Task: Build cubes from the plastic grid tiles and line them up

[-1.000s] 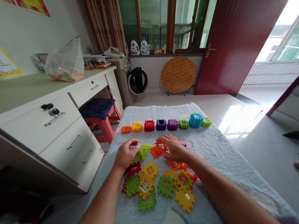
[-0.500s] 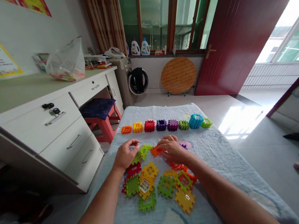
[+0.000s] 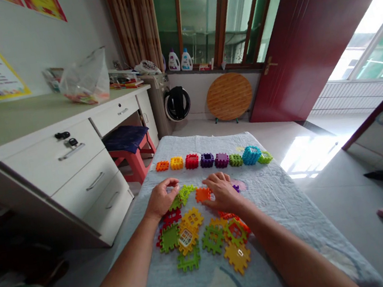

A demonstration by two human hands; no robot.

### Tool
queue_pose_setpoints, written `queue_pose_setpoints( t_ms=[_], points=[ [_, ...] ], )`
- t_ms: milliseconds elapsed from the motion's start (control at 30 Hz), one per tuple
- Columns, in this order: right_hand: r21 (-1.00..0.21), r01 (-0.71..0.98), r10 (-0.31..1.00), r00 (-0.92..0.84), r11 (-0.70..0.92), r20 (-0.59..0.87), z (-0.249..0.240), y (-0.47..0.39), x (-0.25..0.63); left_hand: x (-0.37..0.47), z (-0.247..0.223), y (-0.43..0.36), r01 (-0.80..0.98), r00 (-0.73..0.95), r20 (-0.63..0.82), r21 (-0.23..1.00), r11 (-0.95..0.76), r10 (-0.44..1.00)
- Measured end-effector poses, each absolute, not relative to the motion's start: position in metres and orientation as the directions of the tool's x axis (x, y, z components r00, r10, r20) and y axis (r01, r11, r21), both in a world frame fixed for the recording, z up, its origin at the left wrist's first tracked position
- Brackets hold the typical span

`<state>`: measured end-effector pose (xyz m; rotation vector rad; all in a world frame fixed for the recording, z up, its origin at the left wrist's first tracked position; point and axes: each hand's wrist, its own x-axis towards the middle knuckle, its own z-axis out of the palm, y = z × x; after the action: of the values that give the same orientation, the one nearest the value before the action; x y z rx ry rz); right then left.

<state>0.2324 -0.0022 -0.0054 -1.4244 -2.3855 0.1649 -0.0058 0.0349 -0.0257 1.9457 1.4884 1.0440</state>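
My left hand [image 3: 162, 199] is beside the light green toothed building tiles [image 3: 185, 194], its thumb close to them and apart from its curved fingers. My right hand [image 3: 222, 191] is spread over the cloth, with an orange tile [image 3: 203, 194] lying flat at its thumb and fingertips. Part of a purple tile [image 3: 236, 188] shows behind that hand. Nearer to me lie loose yellow tiles [image 3: 237, 255], green tiles [image 3: 213, 239] and red tiles [image 3: 171, 217], some overlapping. More orange-red tiles are partly hidden under my right forearm.
Across the cloth-covered table [image 3: 212, 284] runs a row of stacked tiles sorted by colour, among them a red stack [image 3: 192, 161] and a blue stack [image 3: 251, 155]. A white desk [image 3: 74, 156] and a stool [image 3: 129, 145] stand at the left.
My right hand's fingers have lifted and spread away from the orange tile, which now shows more fully. My left hand stays where it was.
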Motion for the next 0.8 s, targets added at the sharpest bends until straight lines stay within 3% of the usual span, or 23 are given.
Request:
queue_pose_setpoints(
  t_ms=[100, 267, 500, 700, 800],
  points=[
    [-0.262, 0.838, 0.877, -0.436, 0.478, 0.203, -0.009, 0.001, 0.23, -0.006, -0.025, 0.035, 0.587, 0.122, 0.278, 0.754, -0.295, 0.953],
    [-0.332, 0.826, 0.889, -0.398, 0.455, 0.227, -0.014, 0.008, 0.24, -0.007, -0.028, 0.036, 0.576, 0.139, 0.283, 0.757, -0.31, 0.949],
    [-0.384, 0.755, 0.846, -0.489, 0.532, 0.211, -0.017, 0.01, 0.244, -0.005, -0.024, 0.034, 0.597, 0.125, 0.281, 0.744, -0.299, 0.951],
    [-0.435, 0.799, 0.905, -0.31, 0.414, 0.291, -0.007, 0.02, 0.26, -0.007, -0.026, 0.035, 0.594, 0.125, 0.295, 0.743, -0.309, 0.947],
    [-0.448, 0.821, 0.931, -0.264, 0.354, 0.25, -0.008, 0.024, 0.272, -0.005, -0.025, 0.034, 0.594, 0.131, 0.302, 0.739, -0.319, 0.944]
  ],
)
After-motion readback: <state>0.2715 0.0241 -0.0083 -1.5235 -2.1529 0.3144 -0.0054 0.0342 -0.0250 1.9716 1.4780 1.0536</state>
